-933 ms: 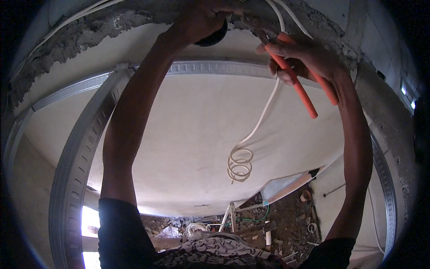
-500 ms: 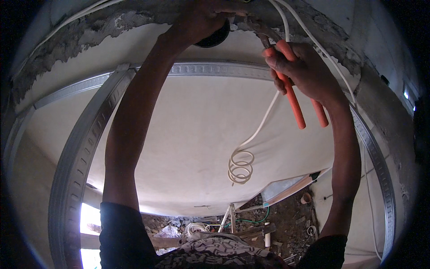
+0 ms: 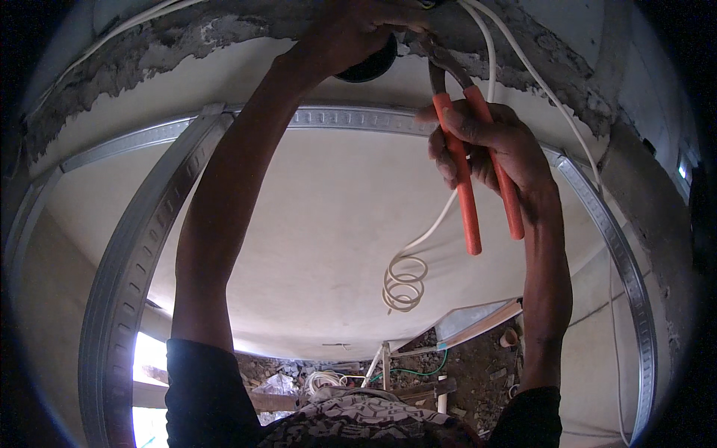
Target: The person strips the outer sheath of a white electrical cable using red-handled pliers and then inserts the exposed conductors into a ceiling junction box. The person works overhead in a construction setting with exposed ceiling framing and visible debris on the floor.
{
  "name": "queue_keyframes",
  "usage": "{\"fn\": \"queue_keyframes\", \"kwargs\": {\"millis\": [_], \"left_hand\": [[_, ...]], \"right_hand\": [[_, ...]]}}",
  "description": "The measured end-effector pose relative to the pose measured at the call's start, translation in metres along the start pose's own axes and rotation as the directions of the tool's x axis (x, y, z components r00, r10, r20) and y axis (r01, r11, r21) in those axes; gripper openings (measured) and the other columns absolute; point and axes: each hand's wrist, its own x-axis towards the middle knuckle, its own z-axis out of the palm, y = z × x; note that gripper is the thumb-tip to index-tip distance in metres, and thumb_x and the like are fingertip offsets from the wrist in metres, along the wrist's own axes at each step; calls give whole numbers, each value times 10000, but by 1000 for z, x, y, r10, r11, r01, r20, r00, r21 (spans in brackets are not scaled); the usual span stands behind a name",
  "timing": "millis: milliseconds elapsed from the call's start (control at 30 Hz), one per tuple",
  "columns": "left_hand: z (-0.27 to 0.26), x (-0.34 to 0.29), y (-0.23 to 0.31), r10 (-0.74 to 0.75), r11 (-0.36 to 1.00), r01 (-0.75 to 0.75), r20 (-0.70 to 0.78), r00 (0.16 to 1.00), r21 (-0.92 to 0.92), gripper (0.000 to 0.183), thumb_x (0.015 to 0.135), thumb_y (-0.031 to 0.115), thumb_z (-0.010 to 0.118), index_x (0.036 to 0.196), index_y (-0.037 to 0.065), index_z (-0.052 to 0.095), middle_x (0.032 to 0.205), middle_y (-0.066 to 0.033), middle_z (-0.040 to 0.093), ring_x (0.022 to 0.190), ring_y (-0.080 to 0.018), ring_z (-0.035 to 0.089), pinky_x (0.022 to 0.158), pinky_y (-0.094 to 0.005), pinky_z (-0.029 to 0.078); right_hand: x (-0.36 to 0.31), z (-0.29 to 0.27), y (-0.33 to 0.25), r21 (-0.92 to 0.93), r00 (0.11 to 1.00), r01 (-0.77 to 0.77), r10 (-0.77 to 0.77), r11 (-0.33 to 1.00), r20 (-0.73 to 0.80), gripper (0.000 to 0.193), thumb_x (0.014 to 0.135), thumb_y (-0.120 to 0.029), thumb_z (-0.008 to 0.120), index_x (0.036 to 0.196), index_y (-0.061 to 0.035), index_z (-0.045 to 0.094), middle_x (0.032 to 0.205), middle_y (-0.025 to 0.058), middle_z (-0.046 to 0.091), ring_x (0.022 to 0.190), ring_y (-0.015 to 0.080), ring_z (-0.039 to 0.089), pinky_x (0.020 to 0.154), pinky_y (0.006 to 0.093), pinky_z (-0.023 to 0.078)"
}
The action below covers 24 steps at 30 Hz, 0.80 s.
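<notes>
Above me, my right hand (image 3: 500, 142) is closed round the red-orange handles of a pair of pliers (image 3: 464, 179). The dark metal jaws point up, close to the fingertips of my left hand (image 3: 366, 26). Those fingers are bent together at the top edge of the view, and whatever they hold is hidden there. A round black opening or pipe end (image 3: 371, 66) shows just below the left hand. Behind the right hand a white cable (image 3: 437, 224) hangs down and ends in a loose coil (image 3: 404, 284).
Metal ceiling channels (image 3: 358, 117) frame a smooth pale surface, with one thick channel (image 3: 142, 246) at the left. More white cable (image 3: 556, 101) runs along the rough concrete (image 3: 187, 45). Far below lie rubble (image 3: 478, 373), a cable bundle (image 3: 326, 382) and wooden pieces (image 3: 418, 388).
My right hand and the pliers' handles have swung down and to the left. The jaws stay near my left fingers, and my left hand has shifted slightly right.
</notes>
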Motion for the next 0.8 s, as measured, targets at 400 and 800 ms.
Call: {"fn": "queue_keyframes", "kwargs": {"millis": [400,800], "left_hand": [[4,-14,-19,31,996,-31,2,1000,86,339,820,18,635,1121,147,721,1074,-100,717,1008,-302,674,894,-406,530],[5,-8,-13,21,999,-23,61,998,28,501,751,-48,603,1209,134,696,1168,-137,685,1059,-324,651,904,-406,532]], "right_hand": [[-4,7,-9,-386,986,7,-72,922,-152,358,946,-286,666,1065,50,627,749,119,667,604,202,684,571,314,565],[-3,17,10,-527,938,23,-201,850,-284,409,941,-269,680,1127,89,610,715,118,648,591,176,653,562,307,547]]}}
